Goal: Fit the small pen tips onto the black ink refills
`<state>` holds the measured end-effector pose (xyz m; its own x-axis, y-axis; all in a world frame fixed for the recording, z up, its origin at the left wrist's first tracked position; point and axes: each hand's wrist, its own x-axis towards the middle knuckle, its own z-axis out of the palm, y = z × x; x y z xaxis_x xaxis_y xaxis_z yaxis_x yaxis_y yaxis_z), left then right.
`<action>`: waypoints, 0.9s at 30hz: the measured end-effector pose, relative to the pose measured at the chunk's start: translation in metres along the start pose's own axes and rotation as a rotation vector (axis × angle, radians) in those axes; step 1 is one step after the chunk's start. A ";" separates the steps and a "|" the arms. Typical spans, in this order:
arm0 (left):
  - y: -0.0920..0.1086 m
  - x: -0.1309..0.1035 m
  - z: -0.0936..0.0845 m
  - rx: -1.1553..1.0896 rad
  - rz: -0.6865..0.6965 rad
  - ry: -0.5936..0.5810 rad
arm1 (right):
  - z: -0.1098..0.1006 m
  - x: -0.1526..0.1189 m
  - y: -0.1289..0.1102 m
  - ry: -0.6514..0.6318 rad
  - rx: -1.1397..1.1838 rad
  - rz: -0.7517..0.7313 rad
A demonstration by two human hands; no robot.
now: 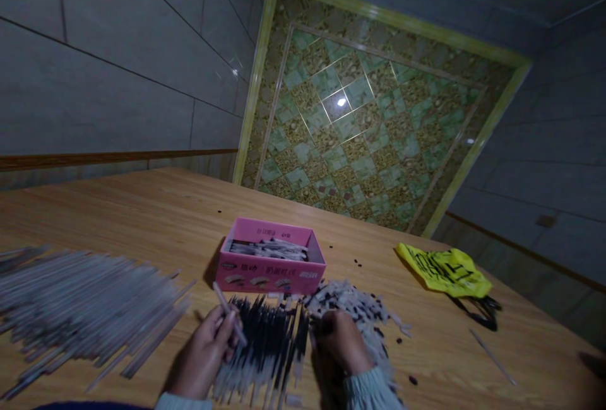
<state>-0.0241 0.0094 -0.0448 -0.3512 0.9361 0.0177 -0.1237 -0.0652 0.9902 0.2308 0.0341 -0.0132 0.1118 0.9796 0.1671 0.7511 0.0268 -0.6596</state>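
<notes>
My left hand [208,347] is closed around a slim pale tube [230,312], its upper end pointing toward the pink box [272,276]. Between my hands lies a row of thin dark sticks with pale lower ends [265,334]. My right hand [343,340] is pinched at the right edge of this row, beside a heap of small whitish and black pieces [348,303]; its fingertips are shadowed, so what they hold cannot be made out. Inside the open box are many slim pale-and-dark pieces [269,249].
A wide pile of clear slender tubes [89,303] covers the left of the wooden table [189,221]. To the right lie a yellow bag with black print [442,271], a dark strap [478,315] and a single thin stick [492,356]. Small black bits are scattered about.
</notes>
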 end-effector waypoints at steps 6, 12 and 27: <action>-0.004 -0.001 0.006 -0.328 -0.231 -0.080 | 0.007 -0.014 0.011 -0.040 -0.314 0.006; 0.000 -0.004 0.009 -0.352 -0.217 -0.054 | 0.010 -0.017 0.011 -0.026 -0.429 -0.052; -0.003 -0.004 0.008 -0.238 -0.227 -0.102 | 0.024 -0.033 -0.015 -0.104 -0.360 -0.150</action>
<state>-0.0148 0.0089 -0.0472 -0.1972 0.9649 -0.1737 -0.4055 0.0810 0.9105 0.2005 0.0062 -0.0266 -0.0688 0.9856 0.1544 0.9360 0.1173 -0.3319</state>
